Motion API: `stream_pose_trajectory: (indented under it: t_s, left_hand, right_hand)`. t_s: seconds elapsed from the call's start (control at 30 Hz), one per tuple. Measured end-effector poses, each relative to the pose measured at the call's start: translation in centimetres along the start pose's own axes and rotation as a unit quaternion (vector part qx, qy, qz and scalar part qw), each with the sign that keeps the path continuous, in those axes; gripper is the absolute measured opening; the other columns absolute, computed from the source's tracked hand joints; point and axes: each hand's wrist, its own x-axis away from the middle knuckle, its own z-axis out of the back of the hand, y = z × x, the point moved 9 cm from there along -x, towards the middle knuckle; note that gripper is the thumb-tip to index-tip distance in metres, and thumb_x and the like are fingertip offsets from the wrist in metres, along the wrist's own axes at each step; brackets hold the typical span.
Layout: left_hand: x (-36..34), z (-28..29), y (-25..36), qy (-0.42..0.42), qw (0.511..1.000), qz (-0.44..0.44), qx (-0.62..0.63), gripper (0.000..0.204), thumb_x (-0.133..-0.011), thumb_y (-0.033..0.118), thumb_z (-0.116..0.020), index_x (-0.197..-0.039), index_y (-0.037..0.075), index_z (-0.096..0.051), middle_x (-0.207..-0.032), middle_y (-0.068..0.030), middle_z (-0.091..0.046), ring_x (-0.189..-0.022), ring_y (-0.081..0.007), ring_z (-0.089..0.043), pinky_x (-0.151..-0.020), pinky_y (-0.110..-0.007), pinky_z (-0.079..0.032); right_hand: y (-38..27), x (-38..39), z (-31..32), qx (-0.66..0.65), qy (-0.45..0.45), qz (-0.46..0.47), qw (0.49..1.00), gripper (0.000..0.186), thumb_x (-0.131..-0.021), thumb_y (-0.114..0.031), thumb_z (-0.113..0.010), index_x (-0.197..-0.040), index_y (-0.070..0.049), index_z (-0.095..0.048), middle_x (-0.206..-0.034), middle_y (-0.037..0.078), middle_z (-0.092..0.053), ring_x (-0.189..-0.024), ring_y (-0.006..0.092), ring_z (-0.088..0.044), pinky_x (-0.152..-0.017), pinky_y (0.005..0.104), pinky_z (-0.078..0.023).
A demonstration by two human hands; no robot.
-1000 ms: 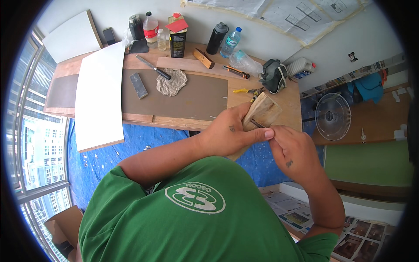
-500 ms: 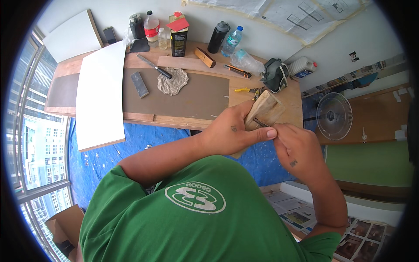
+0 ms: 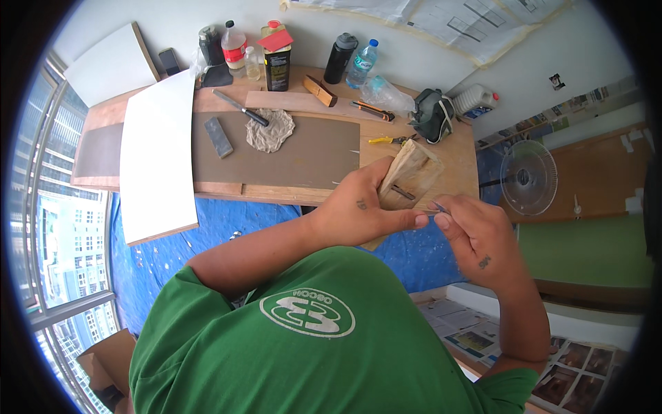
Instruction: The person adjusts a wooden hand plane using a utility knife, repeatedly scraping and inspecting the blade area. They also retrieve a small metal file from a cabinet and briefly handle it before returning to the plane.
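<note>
My left hand [image 3: 355, 207] is closed around a pale wooden block [image 3: 420, 168], its thumb stretched along the near side. The block is tilted over the bench's right front edge. In its face shows a narrow dark slot or strip [image 3: 403, 192]; I cannot tell which. My right hand [image 3: 479, 238] pinches a thin, pointed metal piece [image 3: 440, 206] between thumb and fingers, just right of the left thumb tip. Most of that piece is hidden by the fingers. Beyond the block, yellow-handled pliers [image 3: 387, 141] lie on the bench.
The wooden bench [image 3: 455, 162] carries a sharpening stone [image 3: 218, 136], a file [image 3: 241, 107] on a crumpled rag [image 3: 272, 138], a small wooden plane [image 3: 320, 90], an orange cutter [image 3: 372, 110], a respirator [image 3: 432, 116] and several bottles. A white panel [image 3: 157, 159] overhangs the left front. A fan [image 3: 529, 181] stands right.
My right hand has drawn back slightly to the right, off the block's face, with the thin metal piece. The dark slot or strip now shows more fully. My left hand keeps its hold.
</note>
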Motion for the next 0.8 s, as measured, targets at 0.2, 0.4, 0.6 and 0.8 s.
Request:
stream_pose_trajectory:
  t_s: [0.2, 0.4, 0.6, 0.8]
  left_hand:
    - [0.3, 0.1, 0.1, 0.005, 1.0, -0.001, -0.019, 0.061, -0.086, 0.029, -0.087, -0.129, -0.005, -0.059, -0.112, -0.0132, -0.07, -0.105, -0.0156, -0.064, -0.093, -0.033, -0.052]
    - [0.5, -0.1, 0.4, 0.008, 1.0, 0.008, -0.024, 0.058, -0.089, 0.031, -0.084, -0.128, -0.004, -0.06, -0.112, -0.0124, -0.071, -0.105, -0.0151, -0.063, -0.093, -0.033, -0.051]
    - [0.4, -0.1, 0.7, 0.014, 0.999, -0.015, -0.035, 0.057, -0.091, 0.033, -0.083, -0.128, -0.005, -0.06, -0.113, -0.0131, -0.071, -0.106, -0.0155, -0.063, -0.094, -0.034, -0.051]
    - [0.6, -0.2, 0.6, 0.017, 0.999, -0.02, -0.033, 0.059, -0.091, 0.036, -0.083, -0.127, -0.005, -0.06, -0.112, -0.0138, -0.071, -0.106, -0.0161, -0.064, -0.093, -0.034, -0.051]
  right_hand:
    - [0.2, 0.2, 0.0, 0.033, -0.045, -0.03, 0.998, 0.015, -0.098, -0.008, -0.061, -0.107, 0.003, -0.064, -0.088, 0.021, -0.065, -0.075, 0.0376, -0.065, -0.067, 0.0429, -0.051]
    - [-0.2, 0.3, -0.6, 0.105, -0.058, -0.006, 0.993, 0.006, -0.091, -0.003, -0.062, -0.095, -0.002, -0.057, -0.084, 0.018, -0.062, -0.077, 0.0411, -0.063, -0.067, 0.0486, -0.05]
    - [-0.3, 0.2, -1.1, 0.128, -0.074, -0.002, 0.989, 0.007, -0.091, -0.004, -0.063, -0.095, -0.003, -0.057, -0.083, 0.017, -0.062, -0.078, 0.0411, -0.064, -0.066, 0.0499, -0.051]
    - [-0.3, 0.2, -1.5, 0.141, -0.074, 0.002, 0.987, 0.008, -0.092, -0.004, -0.063, -0.096, -0.004, -0.057, -0.084, 0.016, -0.062, -0.078, 0.0405, -0.064, -0.066, 0.0496, -0.051]
